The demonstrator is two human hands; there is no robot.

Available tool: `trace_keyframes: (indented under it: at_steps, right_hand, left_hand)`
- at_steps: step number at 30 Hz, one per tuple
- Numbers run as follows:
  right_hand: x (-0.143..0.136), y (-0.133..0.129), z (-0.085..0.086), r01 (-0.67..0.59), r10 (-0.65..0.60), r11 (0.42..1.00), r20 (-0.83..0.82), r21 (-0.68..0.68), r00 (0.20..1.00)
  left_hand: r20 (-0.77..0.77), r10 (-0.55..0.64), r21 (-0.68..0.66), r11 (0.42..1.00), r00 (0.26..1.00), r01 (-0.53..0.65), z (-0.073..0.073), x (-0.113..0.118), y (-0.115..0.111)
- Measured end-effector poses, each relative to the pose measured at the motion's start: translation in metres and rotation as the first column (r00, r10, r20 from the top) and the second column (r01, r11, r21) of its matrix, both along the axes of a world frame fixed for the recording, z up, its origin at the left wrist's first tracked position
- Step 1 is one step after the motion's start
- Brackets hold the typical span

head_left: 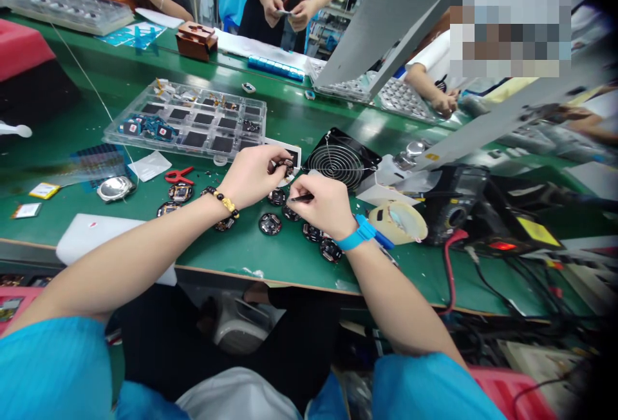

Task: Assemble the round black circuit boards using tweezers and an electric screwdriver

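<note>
we find round dark modules (270, 223) on the bench (290, 259), nearest us. over some, our right hand (324, 204) grips a slim dark tool (302, 198); just beyond it, our left hand (255, 172) pinches a small dark part (289, 165). farther: black fan (338, 161), clear tray (164, 145).

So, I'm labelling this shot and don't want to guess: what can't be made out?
All in the head view:
- Small part in the left grip: too small, mostly covered by that hand.
- Thin dark tool in the right grip: its tip is too small.
- Red box: cut off by the left edge.
- Yellow label: any writing is blurred.
</note>
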State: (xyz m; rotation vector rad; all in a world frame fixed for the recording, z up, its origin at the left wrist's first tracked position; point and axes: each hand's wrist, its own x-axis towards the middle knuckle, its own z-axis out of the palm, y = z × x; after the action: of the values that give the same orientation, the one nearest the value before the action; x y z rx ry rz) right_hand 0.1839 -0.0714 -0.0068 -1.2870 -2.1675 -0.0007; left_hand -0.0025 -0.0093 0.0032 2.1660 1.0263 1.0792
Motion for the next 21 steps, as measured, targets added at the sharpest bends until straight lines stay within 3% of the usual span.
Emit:
trace_keyframes:
  at_steps: [3, 7, 13, 17, 21]
  right_hand:
    - [-0.002, -0.003, 0.001, -0.011, 0.011, 1.0, 0.0, -0.022, 1.0]
    - [-0.002, -0.002, 0.001, -0.013, 0.013, 1.0, -0.02, 0.004, 1.0]
    - [0.004, 0.003, 0.001, 0.116, -0.113, 0.993, -0.13, 0.015, 0.985]
    - [0.008, 0.005, 0.005, 0.197, -0.18, 0.978, -0.208, 0.066, 0.962]
    - [0.006, 0.003, 0.006, 0.061, -0.048, 0.996, -0.168, 0.069, 0.985]
  left_hand:
    - [0.079, 0.025, -0.104, 0.994, 0.997, -0.016, -0.001, -0.001, 0.007]
    - [0.224, 0.017, -0.277, 0.96, 0.974, 0.047, -0.004, -0.001, 0.014]
    - [0.438, 0.038, -0.467, 0.864, 0.898, 0.19, 0.003, 0.0, 0.01]
    - [0.438, 0.019, -0.479, 0.851, 0.899, 0.216, 0.01, -0.002, 0.005]
    - [0.408, 0.01, -0.427, 0.886, 0.913, 0.181, 0.008, -0.004, 0.009]
